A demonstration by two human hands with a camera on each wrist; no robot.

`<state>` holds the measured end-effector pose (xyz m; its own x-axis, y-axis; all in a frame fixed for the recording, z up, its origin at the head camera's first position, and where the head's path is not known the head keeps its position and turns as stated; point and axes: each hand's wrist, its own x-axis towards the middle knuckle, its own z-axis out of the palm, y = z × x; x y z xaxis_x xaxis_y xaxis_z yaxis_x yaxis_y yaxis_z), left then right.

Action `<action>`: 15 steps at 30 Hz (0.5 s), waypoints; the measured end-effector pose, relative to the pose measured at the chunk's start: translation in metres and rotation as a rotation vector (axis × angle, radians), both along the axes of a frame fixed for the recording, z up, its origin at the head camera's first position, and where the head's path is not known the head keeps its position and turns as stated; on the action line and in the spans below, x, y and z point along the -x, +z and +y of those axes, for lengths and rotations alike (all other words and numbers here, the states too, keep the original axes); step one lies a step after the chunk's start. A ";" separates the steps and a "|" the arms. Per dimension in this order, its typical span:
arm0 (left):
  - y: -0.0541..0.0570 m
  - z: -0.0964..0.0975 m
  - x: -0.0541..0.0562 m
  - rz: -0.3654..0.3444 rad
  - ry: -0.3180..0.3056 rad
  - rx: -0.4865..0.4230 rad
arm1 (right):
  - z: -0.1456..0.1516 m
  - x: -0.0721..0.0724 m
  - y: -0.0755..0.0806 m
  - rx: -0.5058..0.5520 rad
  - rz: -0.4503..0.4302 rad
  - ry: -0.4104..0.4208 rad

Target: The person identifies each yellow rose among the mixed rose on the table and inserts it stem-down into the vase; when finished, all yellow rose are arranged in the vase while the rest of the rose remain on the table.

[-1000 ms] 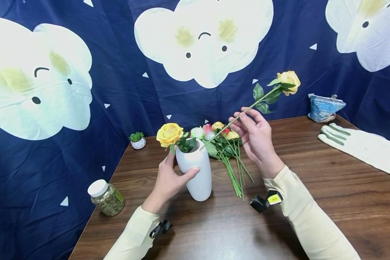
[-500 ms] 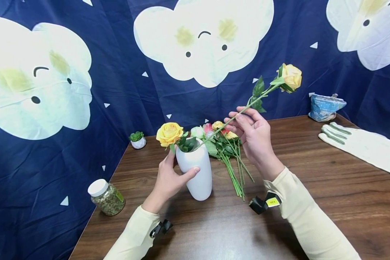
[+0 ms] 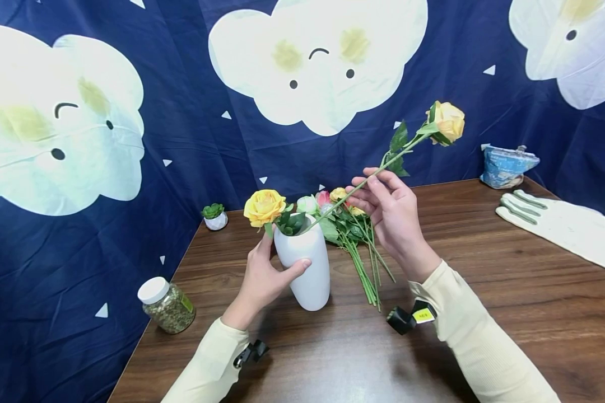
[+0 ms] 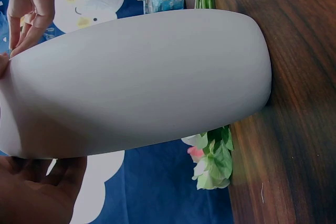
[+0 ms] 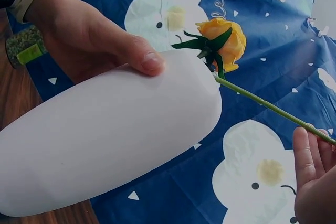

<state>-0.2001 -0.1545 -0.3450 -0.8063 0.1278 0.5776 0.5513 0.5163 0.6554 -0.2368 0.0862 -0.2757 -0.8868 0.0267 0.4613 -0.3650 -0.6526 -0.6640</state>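
Note:
My left hand (image 3: 268, 272) grips the upper part of a white vase (image 3: 312, 274), thumb on the front, fingers round its far side. A yellow rose (image 3: 264, 208) leans out over the vase's left rim, its leaves at the mouth. With thumb and fingertips my right hand (image 3: 395, 218) pinches the stem of a pale yellow rose (image 3: 446, 122). That stem slants down left, its lower end inside the vase's mouth. In the right wrist view the stem (image 5: 262, 102) runs from the vase opening to the fingers. The stem's tip is hidden inside.
Behind the vase lies a bunch of several artificial flowers (image 3: 353, 229), stems toward me. A jar with a white lid (image 3: 168, 308) stands at the left edge, a small potted succulent (image 3: 214, 217) at the back left. Gloves (image 3: 559, 224) and a blue pouch (image 3: 506, 166) lie at the right.
The pale yellow rose's stem end has gone from the vase's right rim into its mouth. My right hand has shifted slightly left. The left hand and vase hold still.

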 end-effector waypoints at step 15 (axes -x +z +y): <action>0.001 0.000 -0.002 -0.003 -0.001 0.003 | -0.007 -0.009 -0.001 -0.085 0.095 -0.057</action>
<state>-0.1981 -0.1545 -0.3441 -0.8081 0.1303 0.5745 0.5497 0.5176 0.6557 -0.2275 0.0793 -0.2764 -0.8374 0.0328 0.5456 -0.4633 -0.5723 -0.6767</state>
